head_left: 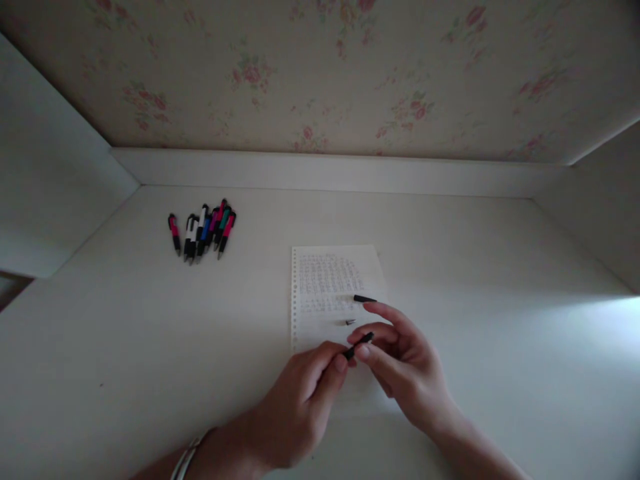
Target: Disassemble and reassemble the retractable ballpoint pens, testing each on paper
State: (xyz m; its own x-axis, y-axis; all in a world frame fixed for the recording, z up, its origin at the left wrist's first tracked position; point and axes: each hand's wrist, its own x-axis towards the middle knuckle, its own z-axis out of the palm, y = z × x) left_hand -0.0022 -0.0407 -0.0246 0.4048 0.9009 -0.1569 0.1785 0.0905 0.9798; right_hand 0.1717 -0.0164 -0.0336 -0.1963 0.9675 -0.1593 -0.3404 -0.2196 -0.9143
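My left hand is closed around the lower end of a black pen part, thumb pressed against the fingers. Thumb and fingers of my right hand pinch the same part near its upper end, the index finger stretched out. Much of the part is hidden in the fingers. Under and beyond the hands lies a sheet of handwritten paper with punched holes down its left edge. On it rest a black tube-like pen piece, close to my right index fingertip, and a small metallic tip piece.
Several click pens in pink, white, blue, purple and green with black grips lie grouped at the back left of the white table. One pink pen lies slightly apart. White side panels and a floral wall bound the table.
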